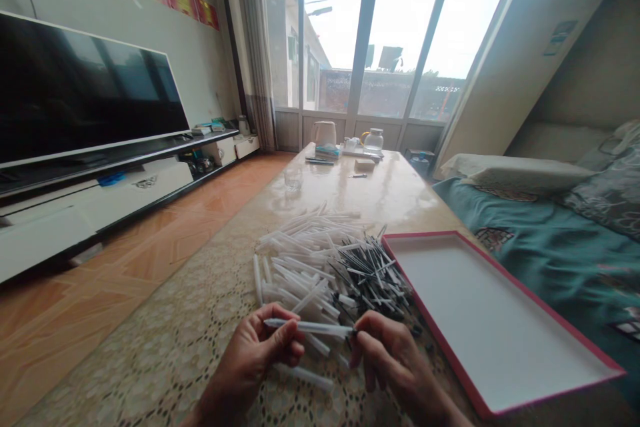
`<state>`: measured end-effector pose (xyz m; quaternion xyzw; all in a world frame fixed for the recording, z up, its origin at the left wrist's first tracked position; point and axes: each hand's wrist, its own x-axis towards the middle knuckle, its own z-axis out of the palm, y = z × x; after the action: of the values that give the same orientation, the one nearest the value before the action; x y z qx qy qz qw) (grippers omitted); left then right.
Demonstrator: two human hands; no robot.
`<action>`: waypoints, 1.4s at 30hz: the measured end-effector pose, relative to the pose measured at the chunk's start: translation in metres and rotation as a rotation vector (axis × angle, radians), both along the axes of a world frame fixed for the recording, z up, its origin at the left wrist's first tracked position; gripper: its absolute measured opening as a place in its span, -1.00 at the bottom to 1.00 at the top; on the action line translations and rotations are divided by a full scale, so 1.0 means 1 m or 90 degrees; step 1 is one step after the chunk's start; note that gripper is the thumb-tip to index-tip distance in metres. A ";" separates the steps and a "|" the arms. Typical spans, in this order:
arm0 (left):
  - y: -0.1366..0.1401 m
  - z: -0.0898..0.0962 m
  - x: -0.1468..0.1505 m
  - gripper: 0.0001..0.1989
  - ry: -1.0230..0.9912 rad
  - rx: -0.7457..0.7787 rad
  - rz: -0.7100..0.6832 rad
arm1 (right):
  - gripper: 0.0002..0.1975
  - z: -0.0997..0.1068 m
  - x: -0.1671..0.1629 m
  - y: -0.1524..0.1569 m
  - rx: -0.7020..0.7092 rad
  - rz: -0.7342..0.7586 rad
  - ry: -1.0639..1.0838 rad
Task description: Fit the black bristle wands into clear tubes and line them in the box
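Note:
A translucent white pen barrel (pixel 323 327) is held level above the table, its pointed tip to the left. My left hand (pixel 257 352) is closed, pinching the barrel near that tip between thumb and fingers. At the other end, my right hand (pixel 389 352) pinches a small black pen piece (pixel 353 333) against the barrel; the fingers partly hide it. Just beyond both hands lies a heap of white pen barrels (pixel 300 273). To its right is a pile of thin black-and-white pen refills (pixel 373 270), with small black pieces near its lower edge.
A shallow white tray with a red rim (pixel 423 293) lies right of the piles. Further back on the patterned table (pixel 190 320) stand a clear glass (pixel 293 179) and a glass pitcher (pixel 374 140). A bed or sofa with a teal cover (pixel 480 213) borders the right side.

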<state>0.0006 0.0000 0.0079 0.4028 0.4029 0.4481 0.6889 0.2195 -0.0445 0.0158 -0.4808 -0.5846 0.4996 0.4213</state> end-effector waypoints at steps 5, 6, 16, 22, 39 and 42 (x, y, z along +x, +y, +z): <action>-0.001 -0.001 0.000 -0.73 0.016 0.003 -0.001 | -0.57 -0.007 -0.001 0.001 0.020 -0.023 -0.068; -0.001 -0.001 0.000 -0.73 0.016 0.002 -0.001 | -0.57 -0.007 -0.001 0.001 0.025 -0.026 -0.068; 0.003 -0.002 0.001 -0.72 -0.019 -0.031 0.005 | -0.75 -0.004 -0.001 0.002 0.043 -0.056 -0.005; 0.000 -0.001 0.000 -0.73 -0.003 -0.019 0.006 | -0.55 -0.010 0.001 0.002 0.042 -0.030 -0.094; -0.002 0.004 0.000 -0.74 0.002 -0.021 0.004 | -0.70 -0.012 0.000 0.002 0.044 -0.040 -0.066; 0.000 0.002 0.000 -0.73 0.003 -0.019 0.010 | -0.59 -0.011 0.000 0.003 0.033 -0.032 -0.089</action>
<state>0.0010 -0.0002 0.0103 0.3904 0.4146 0.4466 0.6902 0.2193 -0.0418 0.0049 -0.5180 -0.6127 0.4391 0.4042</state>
